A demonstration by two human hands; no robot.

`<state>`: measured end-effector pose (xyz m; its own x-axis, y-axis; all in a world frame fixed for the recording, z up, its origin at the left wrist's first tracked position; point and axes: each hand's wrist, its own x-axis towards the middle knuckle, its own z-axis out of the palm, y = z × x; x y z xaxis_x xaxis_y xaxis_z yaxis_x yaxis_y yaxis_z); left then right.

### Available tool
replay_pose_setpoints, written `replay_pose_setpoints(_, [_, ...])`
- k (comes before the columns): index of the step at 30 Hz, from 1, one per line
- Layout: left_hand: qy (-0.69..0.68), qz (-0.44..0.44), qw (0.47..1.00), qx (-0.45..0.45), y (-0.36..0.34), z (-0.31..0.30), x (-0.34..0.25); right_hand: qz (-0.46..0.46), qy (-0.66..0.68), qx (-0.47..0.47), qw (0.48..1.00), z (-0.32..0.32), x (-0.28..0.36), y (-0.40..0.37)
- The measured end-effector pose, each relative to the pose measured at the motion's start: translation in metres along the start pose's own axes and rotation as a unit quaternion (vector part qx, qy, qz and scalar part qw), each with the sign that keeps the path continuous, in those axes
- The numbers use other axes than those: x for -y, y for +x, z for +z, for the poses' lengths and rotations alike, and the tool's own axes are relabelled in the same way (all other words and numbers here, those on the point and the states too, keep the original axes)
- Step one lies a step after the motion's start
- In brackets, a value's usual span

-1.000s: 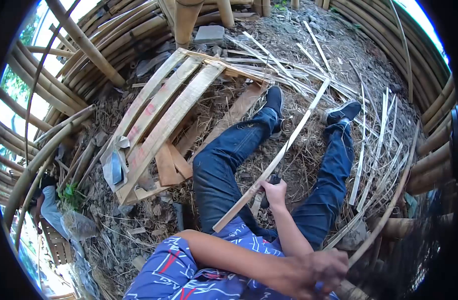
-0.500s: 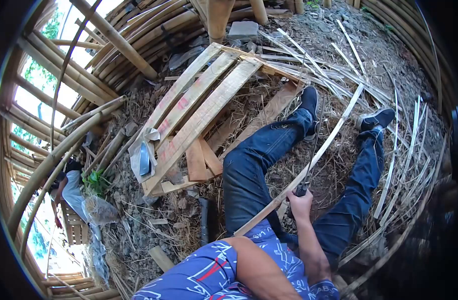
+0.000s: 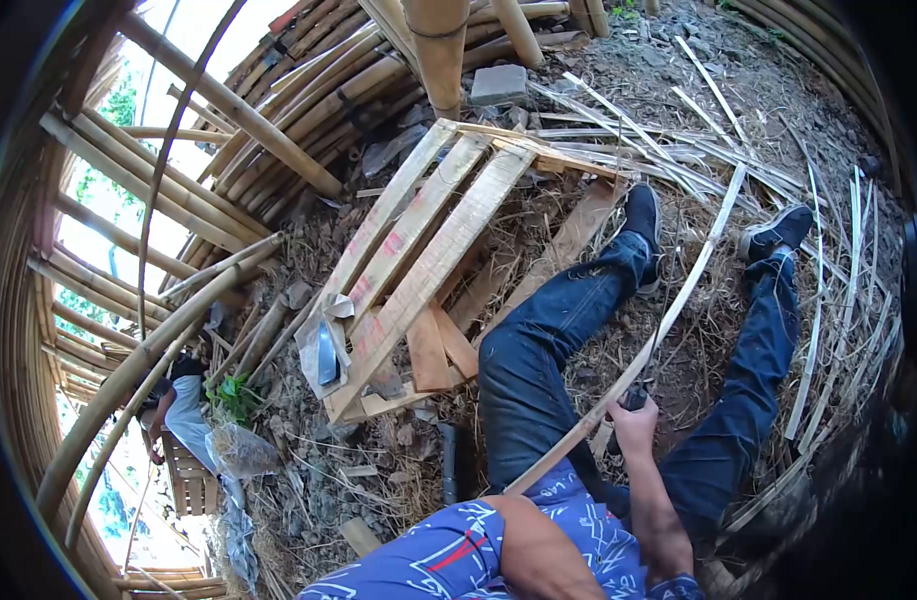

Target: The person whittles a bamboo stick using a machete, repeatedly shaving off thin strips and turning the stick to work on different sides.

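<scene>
At 8 o'clock we are observing a clear plastic wrapper (image 3: 310,362), apparently holding a bluish item (image 3: 328,358). At 4 o'clock our right hand (image 3: 635,427) is pointing toward 12, fingers grasping a dark handle (image 3: 634,398) against a pale strip (image 3: 695,272); our left being off-frame, we cannot tell its state.

Bamboo strip (image 3: 687,280): long, thin, flat, pale w/ a yellowish tint, one pc. as far as I can see, bowed slightly along its length. Runs on a slant, near end over the L thigh (image 3: 519,440), far end up btwn the shoes (image 3: 641,215). Knife (image 3: 634,398): blk handle gripped in the R hand (image 3: 634,428); blade dark, v. narrow from my angle, pointing away from the body, just beside the strip & roughly in line w/ it. Can't tell if blade & strip touch. Whether the fingers also pinch the strip: unclear.
</scene>
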<state>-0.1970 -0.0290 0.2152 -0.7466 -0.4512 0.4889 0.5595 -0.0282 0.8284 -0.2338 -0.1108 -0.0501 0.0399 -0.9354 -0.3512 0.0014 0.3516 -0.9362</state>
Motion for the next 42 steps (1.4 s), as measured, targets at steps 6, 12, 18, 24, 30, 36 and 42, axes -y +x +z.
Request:
replay_pose_setpoints(6, [-0.003, 0.003, 1.000, -0.005, 0.002, 0.001, -0.001, 0.023, 0.007, 0.006, 1.000, 0.000, 0.012, -0.005])
replay_pose_setpoints(12, [-0.026, -0.008, 1.000, 0.012, -0.002, -0.001, -0.002, -0.017, -0.013, -0.004, 1.000, -0.002, -0.005, -0.001])
replay_pose_setpoints(18, [-0.032, -0.026, 0.999, 0.018, -0.003, -0.002, -0.004, 0.007, 0.018, 0.000, 1.000, 0.001, -0.001, -0.003])
replay_pose_setpoints(24, [-0.040, -0.035, 0.998, 0.023, -0.003, -0.004, -0.002, -0.010, -0.010, -0.002, 1.000, 0.000, 0.005, -0.004])
replay_pose_setpoints(30, [-0.051, -0.039, 0.998, 0.027, -0.003, -0.005, -0.001, -0.004, 0.009, -0.011, 1.000, 0.000, 0.004, -0.005])
replay_pose_setpoints(36, [-0.052, -0.045, 0.997, 0.026, -0.003, -0.006, -0.002, 0.022, 0.022, -0.012, 0.999, 0.000, 0.004, -0.006])
replay_pose_setpoints(42, [-0.059, -0.037, 0.997, 0.025, -0.006, -0.009, -0.003, 0.003, 0.004, -0.010, 1.000, -0.001, 0.002, -0.003])
